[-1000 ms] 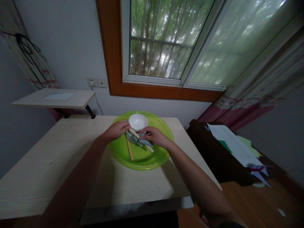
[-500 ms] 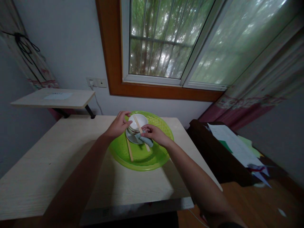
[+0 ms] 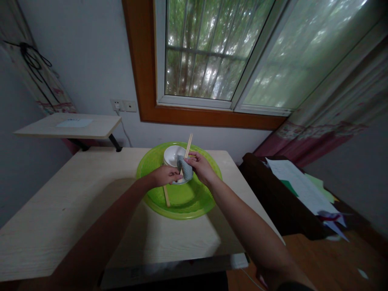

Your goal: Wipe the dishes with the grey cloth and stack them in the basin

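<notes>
A pair of light wooden chopsticks (image 3: 188,144) slants upward above a wide green basin (image 3: 182,212). My right hand (image 3: 200,163) is closed around a grey cloth (image 3: 187,169) that wraps the middle of the chopsticks. At their lower end, my left hand (image 3: 166,176) pinches them with thumb and fingers. Behind the hands, white bowls (image 3: 174,153) sit stacked in the basin, with the rim of a plate (image 3: 182,182) partly showing below. Another chopstick or pair (image 3: 166,197) lies in the basin near its front left, its upper part hidden by my left hand.
The basin stands on a pale wooden table (image 3: 91,194) against the wall below a window. A raised shelf (image 3: 100,124) on black legs stands at the back left. To the right is a dark brown piece of furniture (image 3: 257,186) with papers (image 3: 297,182) on it.
The chopsticks have been lifted off the bowls and tilted upright to the right. My left hand has left the bowl rim and come down to grip their lower end. The cloth now wraps them.
</notes>
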`<state>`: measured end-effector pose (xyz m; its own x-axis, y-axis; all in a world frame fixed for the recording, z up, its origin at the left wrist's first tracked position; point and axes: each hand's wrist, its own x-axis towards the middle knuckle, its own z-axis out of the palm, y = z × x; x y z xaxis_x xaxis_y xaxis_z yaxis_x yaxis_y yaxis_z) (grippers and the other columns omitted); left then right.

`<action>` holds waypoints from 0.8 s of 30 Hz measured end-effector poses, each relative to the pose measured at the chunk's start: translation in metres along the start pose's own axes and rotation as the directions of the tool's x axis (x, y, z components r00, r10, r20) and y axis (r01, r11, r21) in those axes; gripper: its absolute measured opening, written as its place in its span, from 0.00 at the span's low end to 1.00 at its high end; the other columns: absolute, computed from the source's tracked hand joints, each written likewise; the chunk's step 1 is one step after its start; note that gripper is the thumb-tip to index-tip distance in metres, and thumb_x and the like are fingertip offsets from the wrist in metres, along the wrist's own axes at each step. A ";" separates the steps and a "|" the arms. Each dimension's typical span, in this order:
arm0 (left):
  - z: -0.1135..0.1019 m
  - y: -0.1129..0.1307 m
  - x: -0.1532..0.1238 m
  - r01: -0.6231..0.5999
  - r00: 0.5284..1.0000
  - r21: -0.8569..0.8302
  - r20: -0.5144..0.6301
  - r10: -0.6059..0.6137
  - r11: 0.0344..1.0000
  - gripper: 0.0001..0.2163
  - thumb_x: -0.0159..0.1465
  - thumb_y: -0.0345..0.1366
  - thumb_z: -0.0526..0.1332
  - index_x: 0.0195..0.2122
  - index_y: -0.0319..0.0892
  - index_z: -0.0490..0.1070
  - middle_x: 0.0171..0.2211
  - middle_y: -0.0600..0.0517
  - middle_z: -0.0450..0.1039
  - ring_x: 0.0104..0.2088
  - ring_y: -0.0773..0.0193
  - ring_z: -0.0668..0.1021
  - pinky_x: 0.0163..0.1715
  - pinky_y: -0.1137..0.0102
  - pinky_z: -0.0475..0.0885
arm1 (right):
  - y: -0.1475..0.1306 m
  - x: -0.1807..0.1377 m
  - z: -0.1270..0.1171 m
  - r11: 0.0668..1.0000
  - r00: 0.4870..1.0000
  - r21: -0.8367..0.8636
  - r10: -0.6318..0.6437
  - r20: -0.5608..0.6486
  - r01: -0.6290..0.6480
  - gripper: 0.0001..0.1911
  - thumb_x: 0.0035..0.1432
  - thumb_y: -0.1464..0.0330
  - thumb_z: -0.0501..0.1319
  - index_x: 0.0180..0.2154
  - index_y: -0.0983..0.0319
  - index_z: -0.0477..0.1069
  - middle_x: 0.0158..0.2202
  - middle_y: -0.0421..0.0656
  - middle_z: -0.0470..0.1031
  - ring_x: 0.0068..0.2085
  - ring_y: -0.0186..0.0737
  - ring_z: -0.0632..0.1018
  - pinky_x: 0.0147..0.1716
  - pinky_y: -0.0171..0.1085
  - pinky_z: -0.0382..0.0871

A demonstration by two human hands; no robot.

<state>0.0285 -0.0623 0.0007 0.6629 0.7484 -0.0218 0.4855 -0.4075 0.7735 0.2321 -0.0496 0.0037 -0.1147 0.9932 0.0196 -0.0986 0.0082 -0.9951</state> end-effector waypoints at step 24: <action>-0.023 -0.021 -0.011 -0.164 0.947 -0.373 -0.317 0.041 0.913 0.13 0.62 0.40 0.56 0.21 0.43 0.61 0.19 0.55 0.61 0.23 0.68 0.65 0.25 0.70 0.59 | -0.001 0.010 -0.029 0.883 0.854 0.356 -0.088 -0.513 0.306 0.25 0.45 0.66 0.71 0.45 0.59 0.65 0.35 0.38 0.78 0.34 0.37 0.79 0.33 0.34 0.74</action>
<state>-0.0022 -0.0494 -0.0005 0.4670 0.8585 0.2117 0.1221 -0.2998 0.9462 0.2594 -0.0362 0.0016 0.4182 0.9067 0.0550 -0.4739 0.2694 -0.8384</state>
